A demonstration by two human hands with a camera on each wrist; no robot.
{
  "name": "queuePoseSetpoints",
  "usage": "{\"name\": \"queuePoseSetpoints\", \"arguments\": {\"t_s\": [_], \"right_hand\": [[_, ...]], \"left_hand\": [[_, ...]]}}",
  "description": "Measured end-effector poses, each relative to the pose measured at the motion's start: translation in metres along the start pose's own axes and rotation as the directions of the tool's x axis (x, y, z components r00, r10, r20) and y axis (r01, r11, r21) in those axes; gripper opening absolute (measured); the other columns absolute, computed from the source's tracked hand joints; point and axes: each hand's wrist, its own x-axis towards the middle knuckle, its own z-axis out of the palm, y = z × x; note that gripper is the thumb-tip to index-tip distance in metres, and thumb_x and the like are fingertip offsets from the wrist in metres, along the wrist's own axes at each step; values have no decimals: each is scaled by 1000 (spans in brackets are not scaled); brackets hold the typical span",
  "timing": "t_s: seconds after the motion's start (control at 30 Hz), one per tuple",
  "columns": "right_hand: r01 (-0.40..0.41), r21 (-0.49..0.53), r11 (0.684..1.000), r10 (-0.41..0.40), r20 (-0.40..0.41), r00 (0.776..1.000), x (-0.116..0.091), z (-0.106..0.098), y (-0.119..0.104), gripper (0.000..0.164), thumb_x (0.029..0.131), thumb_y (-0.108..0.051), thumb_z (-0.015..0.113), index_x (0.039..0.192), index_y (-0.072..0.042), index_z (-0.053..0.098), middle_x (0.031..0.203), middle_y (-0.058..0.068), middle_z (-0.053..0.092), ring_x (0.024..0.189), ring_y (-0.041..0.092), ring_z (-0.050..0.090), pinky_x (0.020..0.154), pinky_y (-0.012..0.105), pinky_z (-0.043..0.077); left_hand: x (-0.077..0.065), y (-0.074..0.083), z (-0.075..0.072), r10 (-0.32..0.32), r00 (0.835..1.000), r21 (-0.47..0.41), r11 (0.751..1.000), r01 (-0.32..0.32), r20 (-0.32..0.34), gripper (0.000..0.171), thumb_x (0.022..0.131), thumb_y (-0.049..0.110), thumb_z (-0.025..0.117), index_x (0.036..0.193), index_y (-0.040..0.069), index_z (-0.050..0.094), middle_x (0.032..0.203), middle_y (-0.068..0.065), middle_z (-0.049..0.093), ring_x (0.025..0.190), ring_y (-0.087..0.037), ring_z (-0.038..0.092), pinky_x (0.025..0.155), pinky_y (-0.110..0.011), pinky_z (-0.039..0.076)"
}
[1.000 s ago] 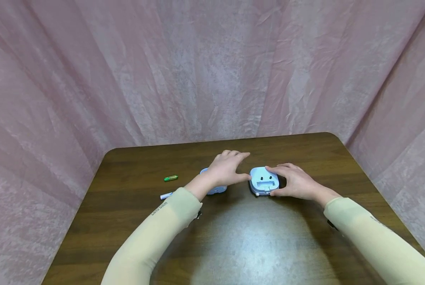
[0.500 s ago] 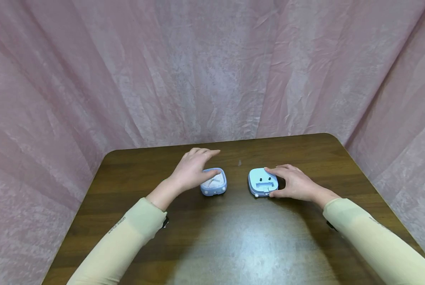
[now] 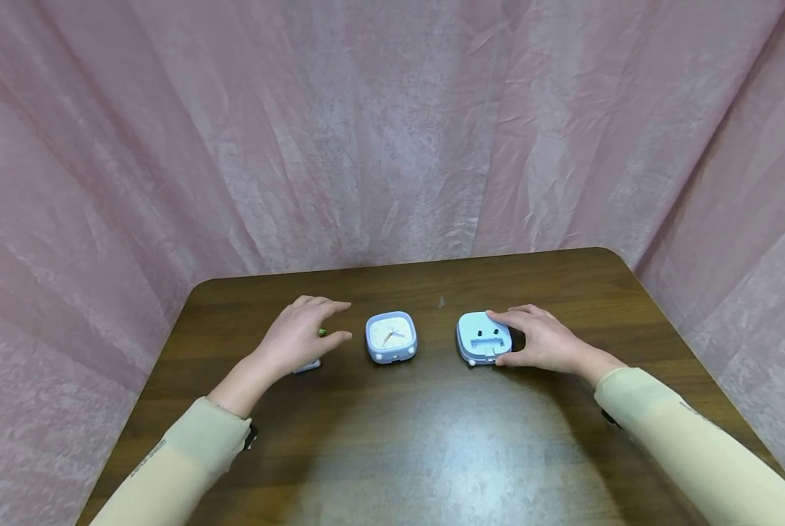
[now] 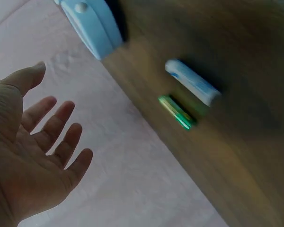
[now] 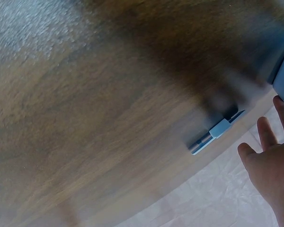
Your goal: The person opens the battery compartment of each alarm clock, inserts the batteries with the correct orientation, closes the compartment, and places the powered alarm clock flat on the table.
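My left hand (image 3: 292, 337) hovers over the left part of the table, thumb and fingers spread and nothing between them. Near it lie a green battery (image 4: 176, 112) and a longer white-and-blue cylinder (image 4: 193, 82), both mostly covered by the hand in the head view. A light-blue alarm clock (image 3: 391, 337) rests dial up in the middle. To its right, a second light-blue alarm clock (image 3: 484, 337) lies face down, its back showing two black knobs and an uncovered battery slot. My right hand (image 3: 542, 337) holds this clock by its right side, thumb at the near edge, index finger at the far edge.
A small light-blue and dark slim piece (image 5: 219, 129) lies on the table by my right hand, hidden in the head view. The brown wooden table (image 3: 392, 438) ends at a pink curtain (image 3: 392, 146) behind and at the sides.
My left hand has moved left, away from the face-down clock and past the dial-up clock, to the battery and cylinder. The right hand stays on its clock.
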Motion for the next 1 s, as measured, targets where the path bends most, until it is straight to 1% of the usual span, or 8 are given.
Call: {"name": "queuePoseSetpoints", "arguments": {"t_s": [0.1, 0.23, 0.33, 0.47, 0.6, 0.7, 0.87, 1.0], "right_hand": [[4, 1, 1000, -4, 3, 1000, 0, 0, -1, 94, 77, -60, 84, 157, -27, 45, 150, 2, 53, 142, 32, 38, 109, 63, 28], [7, 0, 1000, -7, 1, 1000, -1, -1, 0, 94, 78, -60, 84, 157, -27, 45, 150, 2, 53, 141, 32, 38, 109, 63, 29], [8, -1, 1000, -8, -2, 1000, -1, -1, 0, 94, 78, -60, 84, 157, -28, 45, 149, 2, 54, 141, 32, 38, 109, 63, 29], [9, -1, 1000, -9, -3, 1000, -1, -1, 1, 94, 78, -61, 83, 157, -28, 45, 149, 2, 54, 141, 32, 38, 109, 63, 29], [6, 3, 1000, -6, -1, 1000, -1, -1, 1, 94, 78, -62, 83, 157, -28, 45, 150, 2, 53, 142, 32, 37, 109, 64, 28], [6, 6, 1000, -6, -1, 1000, -1, -1, 0, 94, 78, -62, 83, 157, -28, 45, 150, 2, 53, 142, 32, 37, 109, 64, 28], [11, 1, 1000, -11, -10, 1000, -1, 0, 1, 94, 78, -63, 82, 156, -27, 45, 150, 2, 53, 142, 33, 37, 109, 64, 29], [10, 4, 1000, -10, -11, 1000, -1, 0, 2, 94, 78, -63, 82, 156, -28, 45, 150, 2, 53, 142, 33, 37, 108, 64, 29]], "left_hand": [[-11, -12, -2, -25, 1000, 3, 1000, 25, 13, 54, 94, 41, 75, 141, 17, 63, 137, -4, 63, 134, -35, 47, 109, -55, 35], [-22, -27, -2, -37, 999, 21, 999, 36, 21, 50, 93, 39, 75, 137, 16, 67, 132, -5, 66, 130, -36, 50, 107, -54, 39], [-29, -35, -1, -47, 998, 37, 998, 46, 36, 47, 92, 39, 77, 134, 17, 69, 129, -4, 68, 127, -36, 53, 105, -54, 40], [-35, -41, 4, -69, 996, 59, 996, 66, 58, 47, 91, 39, 79, 131, 17, 71, 127, -5, 69, 124, -36, 55, 102, -56, 42], [-38, -43, 10, -77, 994, 79, 994, 71, 74, 45, 89, 38, 81, 126, 13, 73, 123, -6, 70, 118, -35, 57, 99, -53, 45], [-39, -45, 17, -66, 995, 96, 994, 59, 79, 38, 89, 35, 81, 119, 12, 75, 117, -5, 71, 112, -33, 59, 95, -52, 47], [-40, -50, 29, -79, 992, 116, 991, 67, 94, 26, 89, 33, 81, 109, 17, 77, 105, 0, 71, 101, -28, 60, 87, -49, 48], [-38, -53, 36, -92, 991, 127, 989, 79, 102, 19, 88, 32, 82, 102, 20, 77, 96, 5, 69, 94, -24, 59, 81, -47, 49]]}}
